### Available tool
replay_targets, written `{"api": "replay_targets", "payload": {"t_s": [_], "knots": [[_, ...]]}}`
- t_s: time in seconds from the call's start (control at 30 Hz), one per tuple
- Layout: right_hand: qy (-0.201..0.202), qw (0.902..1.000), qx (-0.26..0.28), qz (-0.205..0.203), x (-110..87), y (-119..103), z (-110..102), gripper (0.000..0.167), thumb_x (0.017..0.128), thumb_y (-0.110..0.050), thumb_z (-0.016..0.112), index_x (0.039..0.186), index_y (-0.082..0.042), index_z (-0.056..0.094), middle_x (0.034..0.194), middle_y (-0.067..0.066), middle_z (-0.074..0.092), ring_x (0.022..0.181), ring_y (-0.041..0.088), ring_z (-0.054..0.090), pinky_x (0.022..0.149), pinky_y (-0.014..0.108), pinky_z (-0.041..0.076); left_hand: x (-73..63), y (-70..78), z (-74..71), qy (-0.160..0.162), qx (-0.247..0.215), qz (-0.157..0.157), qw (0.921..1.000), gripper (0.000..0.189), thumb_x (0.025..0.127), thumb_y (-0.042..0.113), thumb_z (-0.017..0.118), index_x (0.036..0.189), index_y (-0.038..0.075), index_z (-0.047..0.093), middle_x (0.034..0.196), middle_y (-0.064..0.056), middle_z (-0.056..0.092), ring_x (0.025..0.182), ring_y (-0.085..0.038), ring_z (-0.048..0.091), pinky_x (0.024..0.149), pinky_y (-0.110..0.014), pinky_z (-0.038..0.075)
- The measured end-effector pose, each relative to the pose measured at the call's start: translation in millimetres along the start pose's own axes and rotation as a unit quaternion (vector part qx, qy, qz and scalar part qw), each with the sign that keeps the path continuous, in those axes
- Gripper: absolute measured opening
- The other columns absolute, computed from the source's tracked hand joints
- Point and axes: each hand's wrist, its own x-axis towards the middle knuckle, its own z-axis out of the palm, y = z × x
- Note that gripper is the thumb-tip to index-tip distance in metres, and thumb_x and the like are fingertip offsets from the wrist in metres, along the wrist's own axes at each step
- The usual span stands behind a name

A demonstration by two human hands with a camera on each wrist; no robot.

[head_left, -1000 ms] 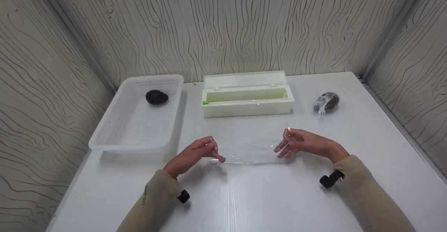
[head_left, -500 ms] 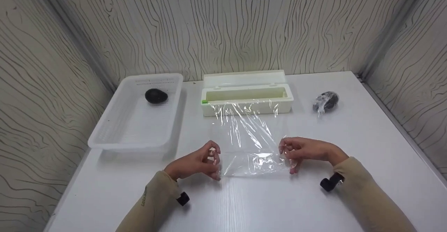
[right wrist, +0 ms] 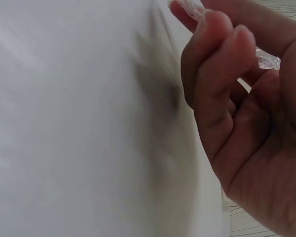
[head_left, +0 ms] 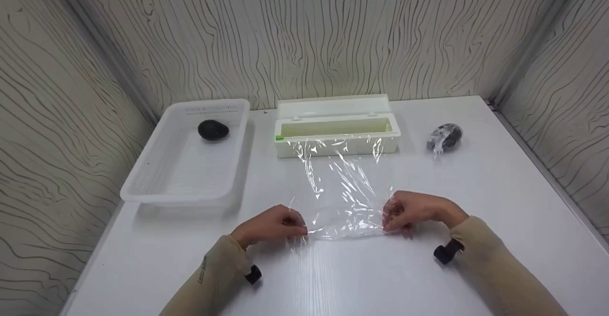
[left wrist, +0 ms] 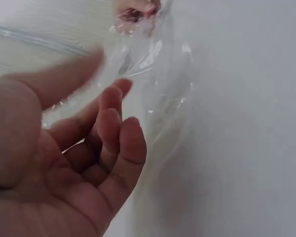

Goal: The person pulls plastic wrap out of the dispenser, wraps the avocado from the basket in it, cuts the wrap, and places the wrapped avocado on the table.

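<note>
A clear sheet of cling film (head_left: 349, 187) stretches from the front edge of a white cling film dispenser box (head_left: 338, 148) toward me over the table. My left hand (head_left: 273, 225) holds the near left corner of the film; in the left wrist view its thumb (left wrist: 69, 76) is blurred and stands a little off the curled fingers (left wrist: 130, 140). At the near right corner my right hand (head_left: 421, 210) pinches the film between thumb and fingers, with a bunched bit of film (right wrist: 191, 7) showing at the fingertips in the right wrist view.
The dispenser's lid (head_left: 333, 107) stands raised at the back. On the left is a white plastic basket (head_left: 181, 198) with a dark avocado (head_left: 213, 130) inside. A film-wrapped avocado (head_left: 445, 137) lies at the right. Patterned walls (head_left: 304, 35) enclose the white table (head_left: 342, 278).
Both hands have drawn the film toward me, so it now spans from the box to the hands. The fingers have closed in on its near corners. Box, basket and avocados have stayed put.
</note>
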Motion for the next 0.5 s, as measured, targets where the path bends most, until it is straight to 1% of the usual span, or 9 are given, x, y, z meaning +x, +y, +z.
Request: {"api": "replay_targets", "payload": {"t_s": [0.1,0.23,0.37,0.5], "knots": [[-0.002,0.9999,0.014,0.002,-3.7,1,2,0.014,0.081,-0.025,0.079,0.085,-0.013,0.075,0.064,0.003,0.067,0.050,0.010,0.062,0.049,0.022,0.052,-3.7,1.0,1.7,-0.028,-0.002,-0.002,0.9996,0.011,0.090,0.024,0.070,0.090,0.015,0.074,0.085,-0.005,0.071,0.072,-0.010,0.060,0.065,-0.022,0.050],[-0.016,0.9990,0.039,0.015,-12.3,3,7,0.014,0.079,-0.020,0.081,0.083,-0.009,0.075,0.065,0.006,0.069,0.050,0.011,0.064,0.048,0.023,0.053,-10.3,-0.4,0.6,-0.069,0.005,-0.018,0.9974,0.011,0.089,0.024,0.070,0.088,0.014,0.074,0.081,0.001,0.071,0.070,-0.007,0.062,0.064,-0.021,0.052],[-0.040,0.9977,0.047,0.028,-20.8,2,13,0.012,0.079,-0.017,0.080,0.082,-0.006,0.075,0.065,0.012,0.070,0.048,0.011,0.064,0.047,0.021,0.052,-13.6,-1.3,-2.1,-0.085,0.014,-0.037,0.9956,0.013,0.088,0.024,0.072,0.085,0.011,0.073,0.072,0.006,0.064,0.065,-0.005,0.057,0.060,-0.019,0.047],[-0.054,0.9968,0.040,0.043,-25.0,-2,18,0.013,0.079,-0.019,0.080,0.082,-0.007,0.076,0.067,0.014,0.072,0.049,0.013,0.066,0.047,0.023,0.054,-16.7,0.2,-4.2,-0.097,0.000,-0.061,0.9934,0.013,0.087,0.020,0.072,0.086,0.008,0.072,0.070,0.003,0.064,0.061,-0.007,0.057,0.058,-0.020,0.047]]}}
